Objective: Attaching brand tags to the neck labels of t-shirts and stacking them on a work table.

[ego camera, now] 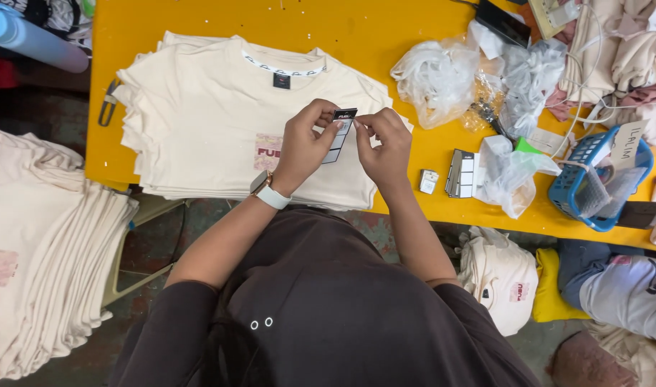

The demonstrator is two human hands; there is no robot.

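Observation:
My left hand [305, 143] and my right hand [382, 143] together pinch a narrow black-and-white hang tag [340, 134] by its upper end, above a stack of folded cream T-shirts [206, 122] on the yellow table [356, 32]. A white-strapped watch [268, 190] sits on my left wrist. The top shirt lies face up with a dark neck label and a small pink chest print partly hidden by my left hand.
More tags [461, 173] and a small card [429, 180] lie right of the stack, beside crumpled clear plastic bags [442, 75]. A blue basket [600, 179] stands at the right edge. Another tall shirt stack [41, 244] sits lower left. Scissors [109, 104] hang at the table's left edge.

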